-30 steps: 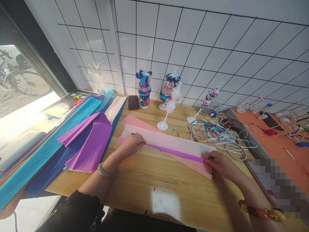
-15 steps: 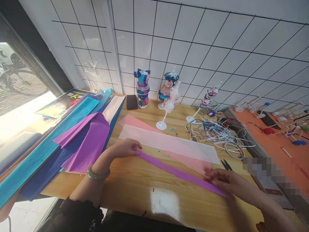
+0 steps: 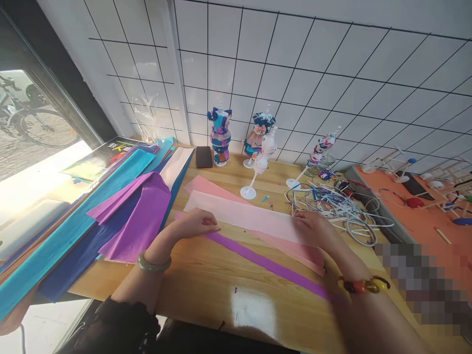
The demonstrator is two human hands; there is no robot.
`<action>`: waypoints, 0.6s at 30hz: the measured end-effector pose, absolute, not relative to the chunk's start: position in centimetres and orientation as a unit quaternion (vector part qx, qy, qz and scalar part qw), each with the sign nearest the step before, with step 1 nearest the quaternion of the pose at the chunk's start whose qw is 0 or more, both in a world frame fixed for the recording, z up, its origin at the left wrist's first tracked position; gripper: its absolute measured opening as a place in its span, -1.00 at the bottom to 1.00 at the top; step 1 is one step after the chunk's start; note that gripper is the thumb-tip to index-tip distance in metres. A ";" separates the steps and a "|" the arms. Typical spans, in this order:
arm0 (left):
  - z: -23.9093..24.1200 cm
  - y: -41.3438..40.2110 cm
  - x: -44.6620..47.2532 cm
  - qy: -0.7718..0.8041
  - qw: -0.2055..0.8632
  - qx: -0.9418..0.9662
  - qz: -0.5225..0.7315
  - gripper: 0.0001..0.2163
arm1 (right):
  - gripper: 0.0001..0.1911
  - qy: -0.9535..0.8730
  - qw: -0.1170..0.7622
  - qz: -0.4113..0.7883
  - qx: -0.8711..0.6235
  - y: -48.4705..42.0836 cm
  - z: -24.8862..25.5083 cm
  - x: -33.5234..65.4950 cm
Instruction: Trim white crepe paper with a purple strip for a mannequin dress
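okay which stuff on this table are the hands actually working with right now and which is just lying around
In hand:
- purple paper strip, under the left hand
- pale pink paper sheet, under the right hand
- darker pink sheet beneath it

Lying about:
- stacked crepe paper
- dressed mini mannequins
- phone
- tangle of white strips
- orange tray

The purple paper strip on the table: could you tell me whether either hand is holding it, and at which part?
The left hand pins the purple paper strip flat at its left end; the right hand rests on the pale pink sheet. Neither hand grips anything.
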State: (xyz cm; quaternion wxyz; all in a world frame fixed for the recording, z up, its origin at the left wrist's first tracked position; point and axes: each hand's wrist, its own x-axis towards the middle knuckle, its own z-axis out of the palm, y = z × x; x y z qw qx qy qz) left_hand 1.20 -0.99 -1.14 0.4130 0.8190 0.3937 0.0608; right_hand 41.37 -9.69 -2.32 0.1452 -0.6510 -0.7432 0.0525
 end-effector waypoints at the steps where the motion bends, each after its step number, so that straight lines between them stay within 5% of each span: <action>1: -1.3 -1.0 1.3 0.391 0.410 0.821 0.074 -0.66 | -0.76 -0.748 0.140 0.044 -0.648 -9.2 -2.5 41.2; 12: -2.0 -1.0 2.1 0.384 0.225 0.869 0.217 -0.74 | -0.72 -0.761 0.126 0.026 -0.636 -10.2 -0.8 39.4; 18: -1.9 -1.3 3.0 0.311 0.132 0.902 0.270 -0.54 | -0.73 -0.750 0.131 0.150 -0.630 -16.3 3.2 35.5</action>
